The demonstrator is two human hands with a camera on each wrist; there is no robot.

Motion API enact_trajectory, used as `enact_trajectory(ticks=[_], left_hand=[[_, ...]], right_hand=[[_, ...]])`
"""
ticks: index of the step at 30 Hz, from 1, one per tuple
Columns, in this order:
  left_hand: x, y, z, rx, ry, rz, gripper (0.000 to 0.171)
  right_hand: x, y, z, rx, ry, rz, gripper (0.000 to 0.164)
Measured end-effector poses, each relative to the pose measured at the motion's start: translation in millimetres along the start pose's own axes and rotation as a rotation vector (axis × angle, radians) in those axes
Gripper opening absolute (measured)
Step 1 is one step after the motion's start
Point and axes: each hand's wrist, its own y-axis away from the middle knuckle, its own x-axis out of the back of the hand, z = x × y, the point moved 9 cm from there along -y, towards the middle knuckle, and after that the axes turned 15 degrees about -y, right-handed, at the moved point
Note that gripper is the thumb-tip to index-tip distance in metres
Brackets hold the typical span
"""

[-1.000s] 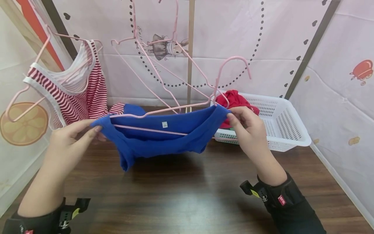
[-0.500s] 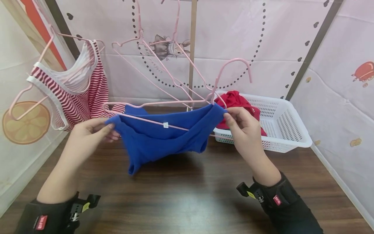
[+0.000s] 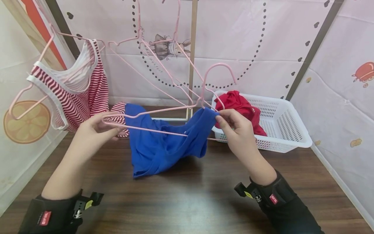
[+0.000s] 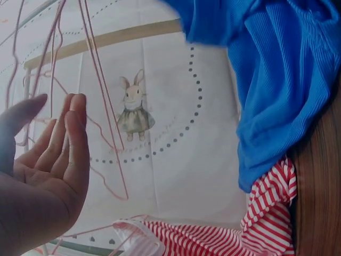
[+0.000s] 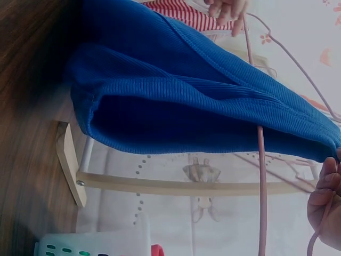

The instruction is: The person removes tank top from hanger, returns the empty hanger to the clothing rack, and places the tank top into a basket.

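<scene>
In the head view, my right hand (image 3: pixel 239 133) pinches one shoulder of a blue ribbed shirt (image 3: pixel 163 149), close to the neck of a pink hanger (image 3: pixel 163 111). One end of the hanger goes into that shoulder; its other end is bare. My left hand (image 3: pixel 90 136) is around this bare end, and no cloth is in it. Thumb and fingers stand apart on the left hand (image 4: pixel 53 154) in the left wrist view. The shirt's left side sags towards the table. From the right wrist, the hanger's bar (image 5: pixel 262 186) crosses an opening of the shirt (image 5: pixel 176 90).
A red and white striped tank top (image 3: pixel 73 94) hangs on a pink hanger at the left. Bare pink hangers (image 3: pixel 163 66) hang behind the shirt. A white basket (image 3: pixel 292 139) with red cloth (image 3: pixel 239 105) stands at the back right. Wooden table (image 3: pixel 181 201) lies below.
The left hand has let go of the shirt's left shoulder, which has dropped off the hanger's end. The right hand, hanger and shirt have shifted a little to the left.
</scene>
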Motion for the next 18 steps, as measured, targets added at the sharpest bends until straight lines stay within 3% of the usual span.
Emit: enact_trajectory(ticks=[5, 11, 14, 18], left_hand=[[7.0, 6.2, 5.8, -0.025, -0.081, 0.03, 0.044], [11.7, 12.4, 20.0, -0.025, -0.251, 0.09, 0.023], [11.1, 15.1, 32.6, -0.095, -0.358, 0.106, 0.014], [5.4, 20.0, 52.9, -0.267, -0.576, 0.125, 0.008]], right_hand=[[-3.5, -1.0, 2.5, -0.013, 0.022, -0.025, 0.018], [-6.5, -1.7, 2.8, -0.011, 0.026, -0.047, 0.02], [-8.6, -1.8, 1.8, -0.002, 0.029, -0.063, 0.021], [-11.2, -1.4, 0.2, 0.012, 0.037, -0.088, 0.025]])
